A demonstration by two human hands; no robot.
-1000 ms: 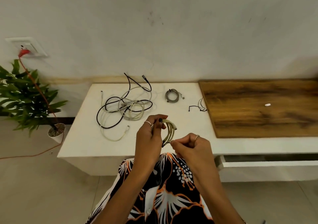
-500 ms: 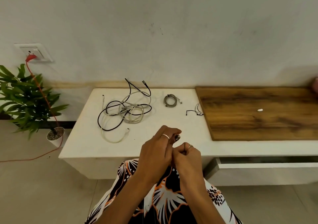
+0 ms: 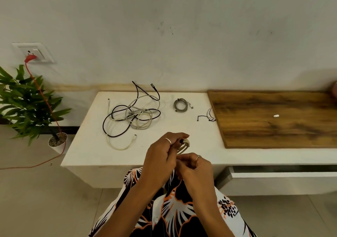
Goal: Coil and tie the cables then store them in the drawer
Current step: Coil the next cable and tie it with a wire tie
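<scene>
Low down, a white matte cabinet top (image 3: 87, 145) is set against a plain white wall (image 3: 182, 27); a beige coiled cable (image 3: 184, 146) is gripped above its front edge by the left hand (image 3: 162, 158), the right hand (image 3: 196, 167) pinching beside it.

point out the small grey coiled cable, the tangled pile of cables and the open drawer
small grey coiled cable (image 3: 180, 105): head view, on the coil's wound loops.
tangled pile of cables (image 3: 135, 113): head view, on the knotted middle of the pile.
open drawer (image 3: 284, 174): head view, on its white front edge.
</scene>
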